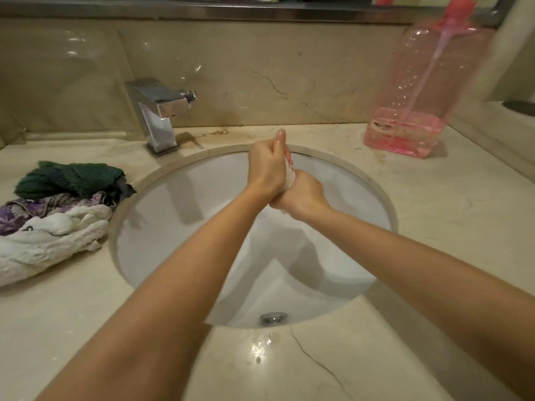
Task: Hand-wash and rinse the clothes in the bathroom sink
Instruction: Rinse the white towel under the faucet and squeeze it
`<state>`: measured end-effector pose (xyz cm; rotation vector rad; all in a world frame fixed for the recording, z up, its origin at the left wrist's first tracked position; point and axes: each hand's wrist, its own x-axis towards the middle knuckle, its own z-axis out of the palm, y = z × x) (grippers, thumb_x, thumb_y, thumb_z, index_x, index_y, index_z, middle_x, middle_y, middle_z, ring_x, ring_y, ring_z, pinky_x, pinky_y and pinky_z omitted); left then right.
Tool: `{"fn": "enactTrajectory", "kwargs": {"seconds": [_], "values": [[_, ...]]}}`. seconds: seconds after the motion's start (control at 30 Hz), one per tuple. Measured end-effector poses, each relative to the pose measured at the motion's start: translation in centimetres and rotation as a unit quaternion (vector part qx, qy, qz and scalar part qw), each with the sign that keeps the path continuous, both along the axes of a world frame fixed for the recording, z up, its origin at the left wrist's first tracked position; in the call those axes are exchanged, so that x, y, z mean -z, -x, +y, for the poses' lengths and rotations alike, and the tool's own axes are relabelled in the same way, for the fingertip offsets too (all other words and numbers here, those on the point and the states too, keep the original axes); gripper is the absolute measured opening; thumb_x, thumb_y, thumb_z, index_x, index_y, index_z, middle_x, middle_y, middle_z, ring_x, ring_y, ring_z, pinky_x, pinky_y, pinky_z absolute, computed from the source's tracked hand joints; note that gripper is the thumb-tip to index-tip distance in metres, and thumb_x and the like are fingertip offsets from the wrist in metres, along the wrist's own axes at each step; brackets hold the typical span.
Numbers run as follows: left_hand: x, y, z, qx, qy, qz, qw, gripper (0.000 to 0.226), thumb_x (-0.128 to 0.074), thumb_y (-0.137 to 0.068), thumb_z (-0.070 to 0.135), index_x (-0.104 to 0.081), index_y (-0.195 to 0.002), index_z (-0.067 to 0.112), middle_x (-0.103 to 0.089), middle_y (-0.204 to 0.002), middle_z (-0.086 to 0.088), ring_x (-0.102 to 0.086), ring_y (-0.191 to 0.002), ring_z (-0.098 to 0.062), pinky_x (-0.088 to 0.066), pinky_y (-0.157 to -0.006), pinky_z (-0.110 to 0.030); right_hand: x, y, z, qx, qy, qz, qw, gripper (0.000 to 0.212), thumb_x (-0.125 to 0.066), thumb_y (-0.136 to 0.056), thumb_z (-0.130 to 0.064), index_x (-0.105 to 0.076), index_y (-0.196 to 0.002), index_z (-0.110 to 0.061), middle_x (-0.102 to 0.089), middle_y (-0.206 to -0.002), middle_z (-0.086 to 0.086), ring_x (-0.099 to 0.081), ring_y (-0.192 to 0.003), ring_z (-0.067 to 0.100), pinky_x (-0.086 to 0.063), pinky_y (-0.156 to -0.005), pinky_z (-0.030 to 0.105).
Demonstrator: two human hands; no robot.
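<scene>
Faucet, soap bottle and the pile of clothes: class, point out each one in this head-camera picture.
faucet (162,111): head view, on its square chrome spout.
soap bottle (428,91): head view, on its clear pink wall.
pile of clothes (58,221): head view, on the white garment.

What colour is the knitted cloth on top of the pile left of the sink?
Dark green, seen in the head view, the only one.

We saw warm, dim light from above; glare spotted the wet counter (260,347) at its near edge, arms shadowed the sink (179,198), and the bottle (428,91) blurred and bowed.
</scene>
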<state>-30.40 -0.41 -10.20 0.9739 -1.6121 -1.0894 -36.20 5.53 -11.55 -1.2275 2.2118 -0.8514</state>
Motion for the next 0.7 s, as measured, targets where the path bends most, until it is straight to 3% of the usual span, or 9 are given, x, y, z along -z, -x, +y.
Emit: {"fn": "enactTrajectory", "kwargs": {"seconds": [0.1, 0.27, 0.4, 0.53, 0.6, 0.67, 0.7], "values": [[1.5, 0.9, 0.5, -0.076, -0.089, 0.041, 0.992, 0.054, -0.036, -0.105, 0.032, -0.051, -0.057, 0.011, -0.057, -0.057, -0.001, -0.055, -0.057, -0.013, -0.043, -0.060, -0.022, 1.9, -0.1, 0.3, 0.012, 0.034, 0.102, 0.994, 0.025, -0.066, -0.081, -0.023, -0.056, -0.101, -0.013, -0.065, -0.089, 0.004, -0.060, -0.077, 0.026, -0.041, -0.059, 0.031], [1.5, 1.4, 0.7, -0.123, -0.224, 0.128, 0.958, 0.049, -0.037, -0.104, 0.026, -0.045, -0.058, 0.010, -0.052, -0.057, -0.005, -0.050, -0.053, -0.018, -0.044, -0.062, -0.027, 3.0, 0.4, 0.4, -0.010, 0.058, 0.259, 0.964, 0.025, -0.056, -0.091, -0.024, -0.050, -0.113, -0.013, -0.059, -0.102, 0.008, -0.060, -0.084, 0.029, -0.035, -0.063, 0.030], [0.6, 1.2, 0.9, -0.127, -0.279, 0.135, 0.942, 0.043, -0.039, -0.099, 0.021, -0.045, -0.058, 0.010, -0.052, -0.058, -0.006, -0.050, -0.054, -0.022, -0.045, -0.064, -0.030, 2.9, 0.5, 0.8, -0.024, 0.058, 0.306, 0.950, 0.028, -0.058, -0.091, -0.022, -0.049, -0.115, -0.012, -0.058, -0.102, 0.008, -0.061, -0.083, 0.028, -0.036, -0.063, 0.031], [0.1, 1.2, 2.1, -0.093, -0.313, 0.137, 0.935, 0.036, -0.043, -0.091, 0.016, -0.044, -0.056, 0.011, -0.053, -0.050, -0.006, -0.051, -0.052, -0.023, -0.045, -0.062, -0.028, 2.4, 2.0, 1.6, -0.059, 0.019, 0.321, 0.945, 0.040, -0.062, -0.088, -0.029, -0.043, -0.120, -0.015, -0.057, -0.104, 0.007, -0.062, -0.086, 0.027, -0.039, -0.064, 0.032], [0.0, 1.8, 3.1, -0.057, -0.297, 0.151, 0.941, 0.040, -0.046, -0.094, 0.020, -0.043, -0.055, 0.011, -0.054, -0.050, -0.004, -0.053, -0.050, -0.018, -0.046, -0.057, -0.021, 1.7, 3.5, 2.3, -0.077, 0.015, 0.329, 0.941, 0.050, -0.067, -0.084, -0.027, -0.037, -0.123, -0.015, -0.056, -0.108, 0.009, -0.062, -0.088, 0.029, -0.041, -0.065, 0.034], [-0.4, 2.8, 3.9, -0.014, -0.240, 0.146, 0.960, 0.039, -0.046, -0.099, 0.026, -0.053, -0.064, 0.011, -0.060, -0.064, 0.000, -0.056, -0.059, -0.010, -0.044, -0.053, -0.012, 0.7, 5.5, 3.0, -0.058, 0.034, 0.337, 0.939, 0.055, -0.069, -0.082, -0.021, -0.035, -0.125, -0.015, -0.054, -0.111, 0.011, -0.060, -0.090, 0.031, -0.042, -0.066, 0.035], [-0.7, 3.5, 4.3, 0.015, -0.203, 0.132, 0.970, 0.032, -0.046, -0.101, 0.029, -0.060, -0.077, 0.011, -0.062, -0.076, 0.003, -0.058, -0.070, -0.007, -0.044, -0.060, -0.011, 0.1, 6.6, 3.3, -0.035, 0.044, 0.343, 0.938, 0.057, -0.070, -0.081, -0.018, -0.035, -0.126, -0.014, -0.052, -0.113, 0.012, -0.058, -0.093, 0.032, -0.042, -0.068, 0.036]]}}
